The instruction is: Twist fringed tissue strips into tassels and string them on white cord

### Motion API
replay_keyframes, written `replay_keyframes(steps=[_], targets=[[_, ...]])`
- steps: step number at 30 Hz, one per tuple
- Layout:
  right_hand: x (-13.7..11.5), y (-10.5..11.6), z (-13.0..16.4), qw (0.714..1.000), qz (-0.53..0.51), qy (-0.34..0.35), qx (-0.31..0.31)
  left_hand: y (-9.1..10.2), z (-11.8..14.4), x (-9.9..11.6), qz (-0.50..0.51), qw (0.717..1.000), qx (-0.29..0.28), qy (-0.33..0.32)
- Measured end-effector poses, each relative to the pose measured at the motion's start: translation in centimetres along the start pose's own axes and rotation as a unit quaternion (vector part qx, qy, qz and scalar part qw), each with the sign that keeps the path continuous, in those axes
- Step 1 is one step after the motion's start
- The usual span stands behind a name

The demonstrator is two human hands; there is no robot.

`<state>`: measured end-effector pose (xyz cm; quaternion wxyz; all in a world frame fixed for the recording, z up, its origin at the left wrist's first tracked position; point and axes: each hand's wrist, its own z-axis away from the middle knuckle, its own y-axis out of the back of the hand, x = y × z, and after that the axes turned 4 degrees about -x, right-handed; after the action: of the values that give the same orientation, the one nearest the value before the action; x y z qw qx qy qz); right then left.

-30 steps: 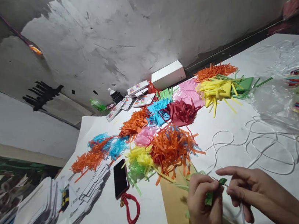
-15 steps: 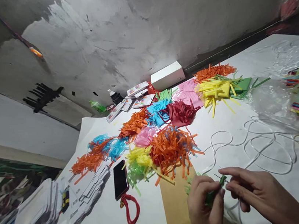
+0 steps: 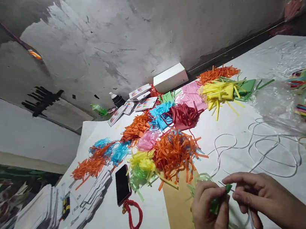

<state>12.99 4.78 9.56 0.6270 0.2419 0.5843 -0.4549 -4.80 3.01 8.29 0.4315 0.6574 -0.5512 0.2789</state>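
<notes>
My left hand (image 3: 207,209) pinches a bunch of green paper strips (image 3: 217,199) at the near edge of the white table (image 3: 228,126). My right hand (image 3: 255,196) meets it from the right, fingertips at the green bunch, with a thin white cord (image 3: 260,145) running down between its fingers. The cord loops loosely over the table beyond my hands. A tan envelope (image 3: 179,209) lies under and left of my left hand. Piles of cut paper fringe, orange (image 3: 175,151), yellow (image 3: 141,161), blue (image 3: 160,113), red (image 3: 184,114) and pink (image 3: 148,140), are spread beyond.
A black phone (image 3: 122,184) with a red loop strap (image 3: 133,214) lies left of the envelope. Stacks of white cards (image 3: 92,195) sit at the left edge. A white box (image 3: 170,77) stands by the wall. Clear plastic bags (image 3: 282,102) with coloured strips lie at right.
My hands stay together on the green strips with small finger shifts. The green loops above my left hand have bunched up, and the cord now hangs lower from my right hand.
</notes>
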Motion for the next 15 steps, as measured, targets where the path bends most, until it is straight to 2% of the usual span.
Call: replay_keyframes(steps=[3, 7, 11, 13, 15], targets=[[0.0, 0.0, 0.0, 1.0, 0.002, -0.003, 0.011, 0.3, -0.2, 0.0, -0.043, 0.997, -0.031, -0.055], [0.0, -0.1, 0.1, 1.0, 0.0, -0.001, 0.016, 0.4, -0.4, 0.2, -0.097, 0.989, -0.045, -0.1], [-0.4, -0.3, -0.1, 0.994, 0.096, 0.055, 0.02, 0.2, -0.4, 0.4, -0.142, 0.981, -0.051, -0.124], [-0.4, 0.2, -0.4, 0.978, 0.161, 0.115, 0.064, -0.4, -0.3, 0.3, -0.148, 0.98, -0.045, -0.123], [-0.3, 1.4, -0.6, 0.954, 0.18, 0.185, 0.152, -1.2, -0.1, 0.1, -0.145, 0.981, -0.041, -0.12]])
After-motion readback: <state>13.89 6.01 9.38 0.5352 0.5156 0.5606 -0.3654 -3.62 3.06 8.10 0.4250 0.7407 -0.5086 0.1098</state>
